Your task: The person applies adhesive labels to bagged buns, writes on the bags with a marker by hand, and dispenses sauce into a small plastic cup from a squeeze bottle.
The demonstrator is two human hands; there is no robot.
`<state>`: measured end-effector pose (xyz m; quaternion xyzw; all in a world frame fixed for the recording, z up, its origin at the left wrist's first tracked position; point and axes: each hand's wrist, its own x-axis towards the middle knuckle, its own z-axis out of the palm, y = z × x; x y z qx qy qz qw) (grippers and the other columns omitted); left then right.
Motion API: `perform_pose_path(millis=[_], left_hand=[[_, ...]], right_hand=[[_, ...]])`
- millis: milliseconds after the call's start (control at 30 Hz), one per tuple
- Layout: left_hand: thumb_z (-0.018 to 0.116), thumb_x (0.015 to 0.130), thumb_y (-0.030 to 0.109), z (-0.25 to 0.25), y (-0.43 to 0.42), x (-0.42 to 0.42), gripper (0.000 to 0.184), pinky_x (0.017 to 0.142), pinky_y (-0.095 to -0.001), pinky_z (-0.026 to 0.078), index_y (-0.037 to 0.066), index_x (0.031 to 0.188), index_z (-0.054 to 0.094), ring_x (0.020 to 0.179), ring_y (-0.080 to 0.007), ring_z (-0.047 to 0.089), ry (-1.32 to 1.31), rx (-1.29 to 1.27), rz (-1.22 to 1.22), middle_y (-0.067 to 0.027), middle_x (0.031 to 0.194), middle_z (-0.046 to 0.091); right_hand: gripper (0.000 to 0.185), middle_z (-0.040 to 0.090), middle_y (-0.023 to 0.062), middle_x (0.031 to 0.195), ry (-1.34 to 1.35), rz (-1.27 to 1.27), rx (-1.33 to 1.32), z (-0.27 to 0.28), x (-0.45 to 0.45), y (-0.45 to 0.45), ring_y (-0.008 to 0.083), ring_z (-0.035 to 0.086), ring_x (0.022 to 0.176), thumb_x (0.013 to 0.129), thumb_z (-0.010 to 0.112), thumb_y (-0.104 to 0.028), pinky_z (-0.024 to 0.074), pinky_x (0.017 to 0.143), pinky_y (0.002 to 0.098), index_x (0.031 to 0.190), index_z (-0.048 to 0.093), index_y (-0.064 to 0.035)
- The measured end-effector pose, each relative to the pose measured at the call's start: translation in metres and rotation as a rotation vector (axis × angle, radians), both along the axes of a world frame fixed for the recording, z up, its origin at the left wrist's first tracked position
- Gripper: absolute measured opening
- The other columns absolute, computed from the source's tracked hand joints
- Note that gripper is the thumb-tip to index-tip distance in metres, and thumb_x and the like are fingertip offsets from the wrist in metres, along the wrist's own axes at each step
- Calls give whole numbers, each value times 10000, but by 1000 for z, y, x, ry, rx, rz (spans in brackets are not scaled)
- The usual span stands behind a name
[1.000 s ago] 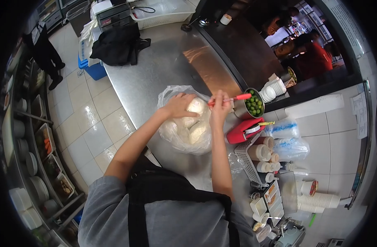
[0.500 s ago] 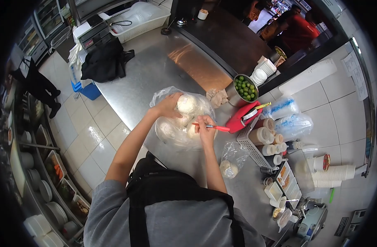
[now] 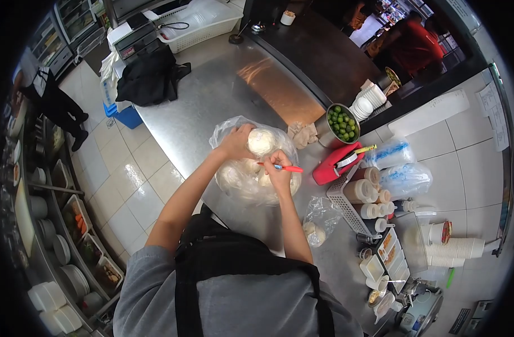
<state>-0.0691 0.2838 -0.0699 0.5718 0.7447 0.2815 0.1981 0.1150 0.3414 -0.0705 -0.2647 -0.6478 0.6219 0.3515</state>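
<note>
My left hand (image 3: pixel 238 142) grips the side of a white, round, plastic-wrapped ball (image 3: pixel 261 142) on top of a large clear plastic bag (image 3: pixel 223 130). More pale round balls (image 3: pixel 230 175) show through the bag's film; what they are made of I cannot tell. Between the fingers of my right hand (image 3: pixel 279 173) is a red marker pen (image 3: pixel 292 168), its tip pointing left, just below the wrapped ball. Whether the tip touches anything is unclear. A smaller clear bag (image 3: pixel 318 216) with one wrapped ball (image 3: pixel 313 233) lies to the right of my right forearm.
The steel counter (image 3: pixel 212 84) carries a pot of green limes (image 3: pixel 342 123), a red pouch (image 3: pixel 331 167), a basket of sauce bottles (image 3: pixel 346 205) and a black cloth bag (image 3: pixel 150 78). A person in dark trousers (image 3: pixel 57 104) stands at the far left.
The right hand with the marker has shifted slightly left, closer to the wrapped ball. The left hand stays on that ball. The whole view has shifted a little.
</note>
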Motion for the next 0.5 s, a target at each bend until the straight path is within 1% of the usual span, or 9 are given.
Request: perform_pose_path(millis=[67,267,367,467,500], left_hand=[[840,543,358,-15,3,-5,928,985,-465,404,82,1309,393,1188,-443,432,-30,53,-23,-115,1320,476],[830,552,334,-16,2,-7,910,1001,-448,368,55,1301,395,1182,-408,449,-44,106,-53,-143,1305,478],[828,560,327,-9,0,-5,904,1012,-435,344,35,1297,394,1186,-376,457,-47,79,-46,-153,1290,482],[831,559,323,-11,0,-6,908,1016,-426,335,25,1296,391,1194,-356,457,-38,118,-70,-159,1279,485],[831,559,324,-9,0,-6,907,1018,-423,332,23,1293,393,1196,-351,457,-39,119,-73,-161,1278,485]], right_hand=[[269,458,-33,583,-17,-13,27,-5,-5,-1,29,449,483,831,618,9,339,433,202,690,403,-69],[255,464,-11,603,-79,-25,139,-9,-7,0,48,450,514,792,636,10,350,460,223,677,416,-48],[248,466,7,611,-113,-47,222,-24,-7,4,59,437,547,760,647,20,362,493,236,670,422,-38],[244,462,15,610,-82,-28,149,-15,-7,1,69,418,565,744,649,19,360,511,243,672,422,-34],[241,480,4,608,-94,-25,201,-20,-7,4,55,436,543,774,636,17,359,490,227,676,424,-40]])
